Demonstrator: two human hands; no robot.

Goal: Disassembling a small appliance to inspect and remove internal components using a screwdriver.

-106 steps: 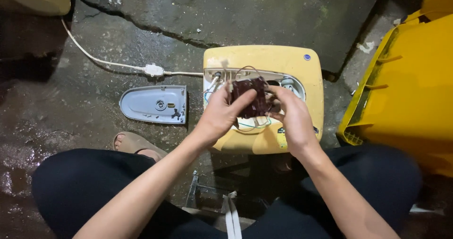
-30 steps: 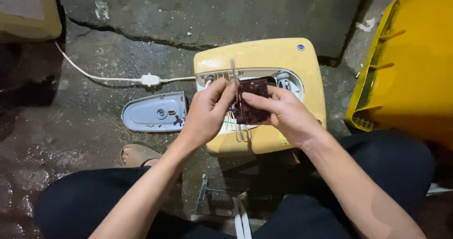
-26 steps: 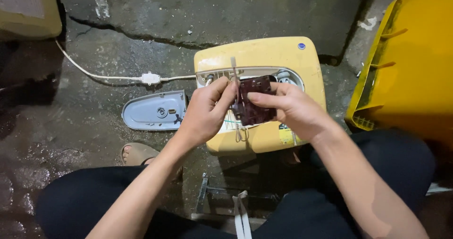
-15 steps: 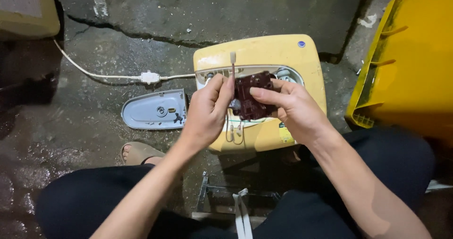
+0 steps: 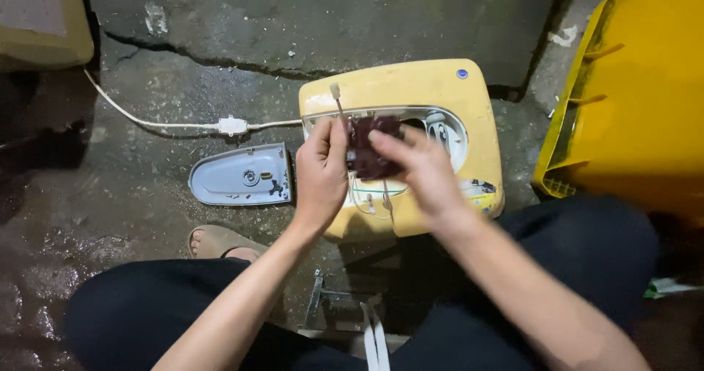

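A cracked, damp concrete floor (image 5: 381, 19) fills the view, with a large yellow bin (image 5: 638, 100) standing at the right edge. In the middle lies a yellow appliance housing (image 5: 411, 85) with its service opening exposed, and a white power cord (image 5: 169, 124) runs from it toward the left. A grey cover plate (image 5: 238, 174) lies on the floor just beside the housing. Over the opening, the left hand (image 5: 320, 173) and the right hand (image 5: 418, 169) both have their fingers closed on a dark reddish-brown circuit board (image 5: 370, 147), held between them. A thin white-tipped wire (image 5: 337, 100) stands up by the left hand.
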